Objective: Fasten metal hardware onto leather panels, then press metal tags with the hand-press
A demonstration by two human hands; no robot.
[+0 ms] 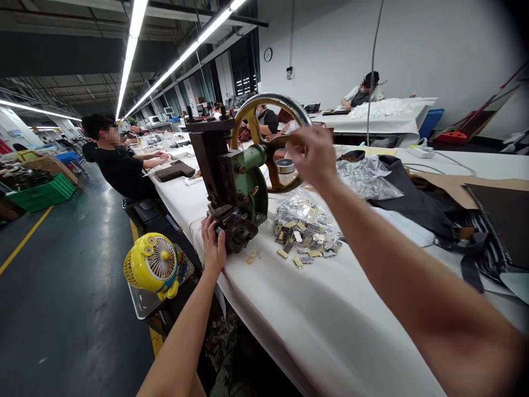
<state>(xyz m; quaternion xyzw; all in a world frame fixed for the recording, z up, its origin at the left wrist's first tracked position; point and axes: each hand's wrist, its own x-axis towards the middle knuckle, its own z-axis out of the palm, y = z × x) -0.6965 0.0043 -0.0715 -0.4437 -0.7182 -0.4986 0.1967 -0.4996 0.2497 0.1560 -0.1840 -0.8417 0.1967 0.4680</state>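
A hand press (243, 182) with a dark metal head and a green frame stands at the table's left edge. My right hand (316, 151) is closed on the rim of its large handwheel (243, 113), which has yellow-brown spokes. Low at the press's die, my left hand (214, 245) has its fingers and thumb bent against the near side; what they hold is hidden. Beside the base, a clear plastic bag (306, 212) lies with small rectangular metal pieces (298, 262), several of them loose on the white cloth. A few tan scraps (253, 257) lie by the base.
A yellow fan (155, 264) sits on a metal tray (142, 306) left of the table. Behind the wheel is a round silver-rimmed tin (285, 166). Dark fabric (413, 190) and crumpled plastic (370, 176) lie to the right. A co-worker (118, 160) sits at the left.
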